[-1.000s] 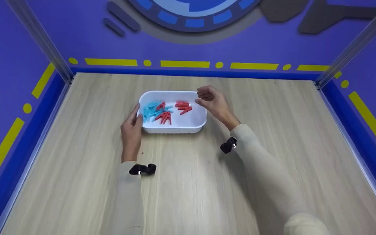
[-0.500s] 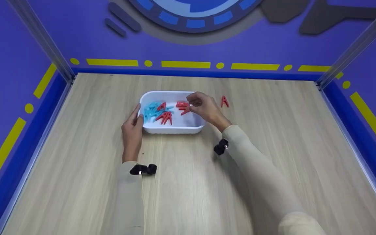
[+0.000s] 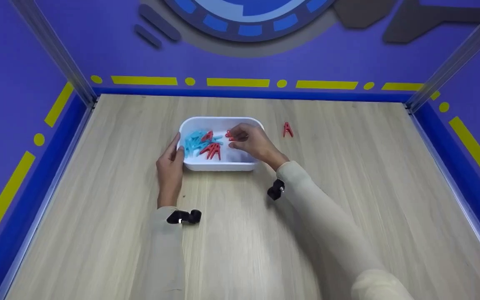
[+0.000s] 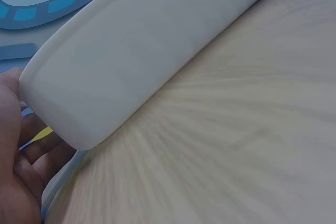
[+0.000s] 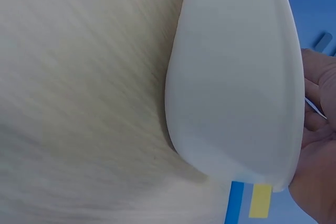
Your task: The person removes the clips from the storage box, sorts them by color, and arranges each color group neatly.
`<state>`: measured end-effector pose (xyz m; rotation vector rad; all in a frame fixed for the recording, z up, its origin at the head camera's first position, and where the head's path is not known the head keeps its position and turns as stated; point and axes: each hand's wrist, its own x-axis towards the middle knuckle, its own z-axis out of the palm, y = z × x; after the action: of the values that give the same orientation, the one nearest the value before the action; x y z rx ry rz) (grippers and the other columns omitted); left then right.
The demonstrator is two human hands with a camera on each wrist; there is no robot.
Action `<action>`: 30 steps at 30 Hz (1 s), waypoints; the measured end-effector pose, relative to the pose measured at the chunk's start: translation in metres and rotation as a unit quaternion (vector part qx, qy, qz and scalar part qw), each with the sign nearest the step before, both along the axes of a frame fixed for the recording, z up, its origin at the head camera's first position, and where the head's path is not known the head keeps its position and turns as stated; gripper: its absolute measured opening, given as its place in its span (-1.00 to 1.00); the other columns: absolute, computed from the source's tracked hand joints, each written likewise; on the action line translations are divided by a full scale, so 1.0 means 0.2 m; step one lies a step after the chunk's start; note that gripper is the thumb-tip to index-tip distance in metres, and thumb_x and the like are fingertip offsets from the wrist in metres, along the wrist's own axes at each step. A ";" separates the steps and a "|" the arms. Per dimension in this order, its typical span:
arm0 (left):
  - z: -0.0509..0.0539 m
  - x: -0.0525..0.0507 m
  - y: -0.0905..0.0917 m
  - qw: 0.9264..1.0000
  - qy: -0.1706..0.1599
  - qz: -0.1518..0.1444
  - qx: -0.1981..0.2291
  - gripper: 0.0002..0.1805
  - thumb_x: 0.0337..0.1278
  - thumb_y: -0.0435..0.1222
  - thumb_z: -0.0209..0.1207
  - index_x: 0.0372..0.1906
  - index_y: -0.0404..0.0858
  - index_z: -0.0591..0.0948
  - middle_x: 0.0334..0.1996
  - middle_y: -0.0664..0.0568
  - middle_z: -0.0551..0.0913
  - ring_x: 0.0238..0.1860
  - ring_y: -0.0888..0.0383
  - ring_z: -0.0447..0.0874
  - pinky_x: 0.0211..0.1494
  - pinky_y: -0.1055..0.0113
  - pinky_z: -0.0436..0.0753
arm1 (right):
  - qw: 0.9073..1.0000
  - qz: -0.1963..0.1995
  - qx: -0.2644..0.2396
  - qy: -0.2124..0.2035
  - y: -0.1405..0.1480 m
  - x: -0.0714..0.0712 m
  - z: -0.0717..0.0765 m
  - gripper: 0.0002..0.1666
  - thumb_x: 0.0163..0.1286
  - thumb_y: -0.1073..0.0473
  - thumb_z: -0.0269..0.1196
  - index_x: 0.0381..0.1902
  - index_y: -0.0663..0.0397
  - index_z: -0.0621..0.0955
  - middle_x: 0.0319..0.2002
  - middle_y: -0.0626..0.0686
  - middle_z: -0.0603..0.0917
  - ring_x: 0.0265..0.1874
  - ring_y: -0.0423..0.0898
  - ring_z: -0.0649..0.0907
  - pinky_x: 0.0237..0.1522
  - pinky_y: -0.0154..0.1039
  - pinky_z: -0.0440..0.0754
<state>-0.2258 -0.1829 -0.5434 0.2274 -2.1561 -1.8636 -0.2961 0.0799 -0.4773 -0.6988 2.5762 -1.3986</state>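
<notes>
We see a white rectangular plastic tray with rounded corners (image 3: 221, 167) on a pale wood-grained tabletop (image 3: 223, 233). Inside it, toward nine o'clock, lies a heap of light-blue plastic clips (image 3: 194, 142), with one red plastic clip (image 3: 207, 136) on top. A small cluster of red plastic clips (image 3: 212, 151) sits toward seven o'clock, and more red plastic clips (image 3: 228, 133) lie near the middle, toward one o'clock. Outside, between two and three o'clock of the tray, a single red A-shaped plastic clip (image 3: 288, 130) lies on the tabletop.

Compared with half a second ago, we find the right hand (image 3: 257, 142) farther into the tray, toward nine o'clock, covering more of those middle clips; the lone clip has stayed put. The right fingers are bent, and the middle clips show right at the fingertips; we cannot tell whether they grip one. The left hand (image 3: 170, 171) holds the tray's nine o'clock end, thumb at the rim and fingers along the outer wall.
</notes>
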 end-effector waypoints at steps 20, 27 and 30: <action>0.00 -0.01 0.00 1.000 0.005 -0.005 0.007 -0.50 0.66 -0.15 0.10 0.56 0.11 0.47 0.60 0.11 0.35 0.59 0.33 0.19 0.57 0.35 0.30 | 0.993 0.027 0.107 -0.035 -0.13 -0.01 -0.04 -0.61 0.37 0.24 0.52 0.10 0.24 0.71 -0.08 0.07 0.75 -0.08 -0.06 0.69 0.09 -0.19 0.70; 0.00 0.00 -0.01 1.000 0.009 -0.004 0.007 -0.52 0.66 -0.15 0.11 0.54 0.09 0.49 0.54 0.24 0.41 0.56 0.37 0.22 0.57 0.35 0.31 | 0.991 0.036 0.123 -0.044 -0.14 -0.01 -0.05 -0.59 0.36 0.19 0.54 0.10 0.19 0.72 -0.09 0.02 0.77 -0.08 -0.09 0.71 0.10 -0.21 0.70; 0.00 -0.01 0.00 1.000 0.005 -0.005 0.015 -0.52 0.66 -0.18 0.11 0.54 0.08 0.48 0.55 0.24 0.39 0.57 0.36 0.20 0.58 0.34 0.28 | 0.991 0.036 0.120 -0.057 -0.14 -0.01 -0.05 -0.60 0.36 0.18 0.54 0.10 0.16 0.72 -0.10 -0.01 0.76 -0.08 -0.10 0.70 0.10 -0.22 0.70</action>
<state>-0.2272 -0.1839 -0.5437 0.2148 -2.1265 -1.9003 -0.2981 0.0515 -0.4867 -0.6464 2.5443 -1.0524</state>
